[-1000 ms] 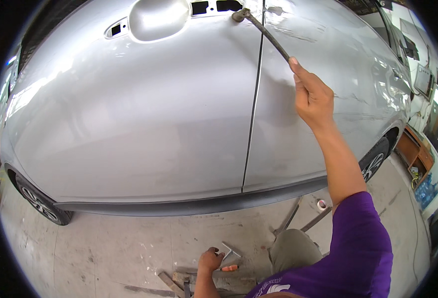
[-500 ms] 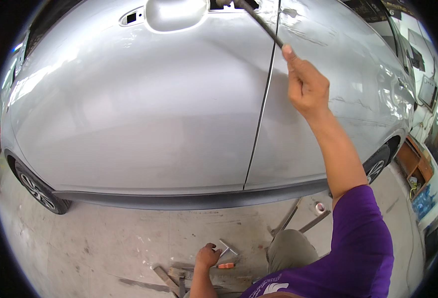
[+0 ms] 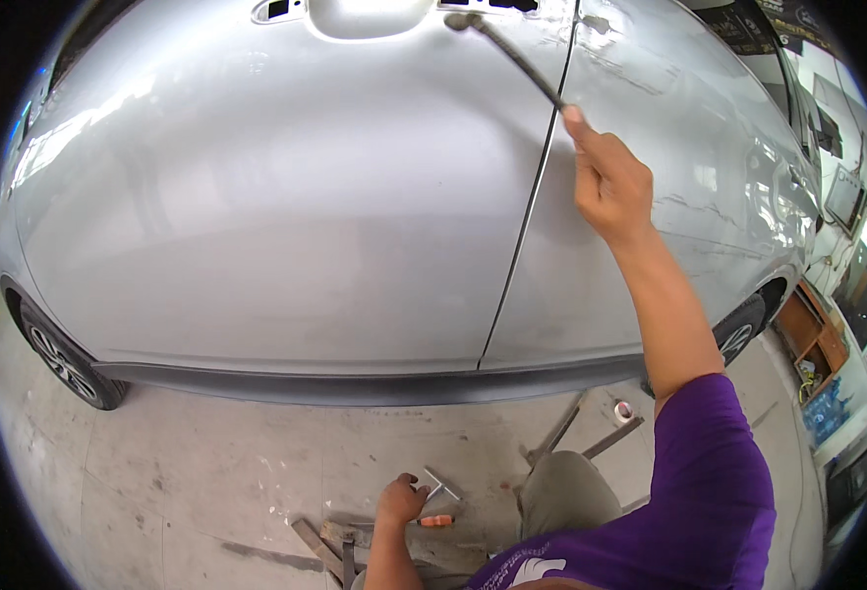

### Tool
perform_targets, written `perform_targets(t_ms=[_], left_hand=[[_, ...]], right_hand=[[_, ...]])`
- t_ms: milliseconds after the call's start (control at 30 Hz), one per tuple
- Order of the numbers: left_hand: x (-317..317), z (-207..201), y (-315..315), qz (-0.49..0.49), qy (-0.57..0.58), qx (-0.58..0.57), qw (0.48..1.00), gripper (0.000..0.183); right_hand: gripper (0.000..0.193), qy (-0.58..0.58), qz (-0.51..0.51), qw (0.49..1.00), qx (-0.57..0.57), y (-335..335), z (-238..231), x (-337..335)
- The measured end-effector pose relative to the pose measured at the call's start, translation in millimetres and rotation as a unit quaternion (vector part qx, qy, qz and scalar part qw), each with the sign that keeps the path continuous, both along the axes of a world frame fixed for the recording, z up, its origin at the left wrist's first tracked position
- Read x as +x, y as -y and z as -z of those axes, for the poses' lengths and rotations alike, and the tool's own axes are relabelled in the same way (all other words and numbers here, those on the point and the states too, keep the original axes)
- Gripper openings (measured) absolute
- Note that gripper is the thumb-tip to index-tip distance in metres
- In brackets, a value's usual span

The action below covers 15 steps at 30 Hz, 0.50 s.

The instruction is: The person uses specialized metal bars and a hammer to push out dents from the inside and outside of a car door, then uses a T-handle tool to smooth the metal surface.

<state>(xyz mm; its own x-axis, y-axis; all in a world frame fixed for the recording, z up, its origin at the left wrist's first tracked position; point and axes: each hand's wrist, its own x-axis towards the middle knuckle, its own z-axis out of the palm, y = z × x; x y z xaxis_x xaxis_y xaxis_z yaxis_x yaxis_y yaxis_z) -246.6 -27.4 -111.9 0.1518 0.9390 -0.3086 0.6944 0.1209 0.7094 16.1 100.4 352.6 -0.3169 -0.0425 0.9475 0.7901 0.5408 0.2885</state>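
Observation:
My right hand (image 3: 614, 187) is closed round the handle of a dark hammer (image 3: 517, 61), raised in front of the silver car door (image 3: 286, 226). The hammer's head points up and left, near the door handle recess (image 3: 370, 15). Low in view, my left hand (image 3: 403, 500) has its fingers curled at the stem of a T-shaped metal tool (image 3: 443, 483); its palm is hidden. Beside that hand lies a screwdriver with an orange handle (image 3: 437, 520).
A second silver panel (image 3: 689, 197) right of the door seam has scratches and a torn hole. Below run the dark sill (image 3: 355, 385) and a wheel (image 3: 65, 359). A tape roll (image 3: 623, 410), bars (image 3: 614, 438) and a wooden stool (image 3: 340, 546) are near my knees.
The hammer's head has come down slightly from the handle opening and away from the top edge of the picture. The view has shifted a little; my left hand stays by the T-shaped tool.

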Motion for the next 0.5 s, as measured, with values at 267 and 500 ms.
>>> perform_targets(t_ms=[267,500], left_hand=[[-3,0,3,0.008,-0.004,-0.005,1.000,0.050],[-3,2,1,0.008,0.002,-0.003,1.000,0.050]], right_hand=[[0.053,-0.037,0.013,0.999,-0.004,-9,3,13],[0.045,-0.021,0.028,0.998,-0.059,-3,4,-4]])
